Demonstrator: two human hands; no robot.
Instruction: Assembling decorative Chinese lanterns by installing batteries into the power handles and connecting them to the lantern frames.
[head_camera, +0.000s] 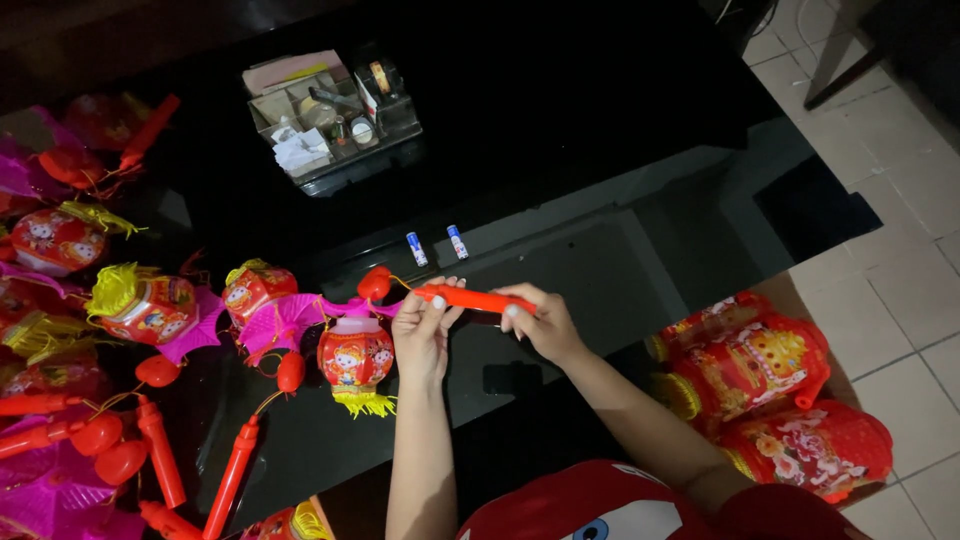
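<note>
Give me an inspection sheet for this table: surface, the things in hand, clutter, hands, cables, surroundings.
Surface: glossy black table.
Things in hand: red handle stick, held level above the table, a thin cord running to a red bulb.
Clutter: finished lanterns and spare red sticks at left; clear organiser tray; two small batteries.
Hands: left hand and right hand each grip an end of the stick.
Cables: nothing seen.
Surroundings: tiled floor; lanterns piled on it.
</note>
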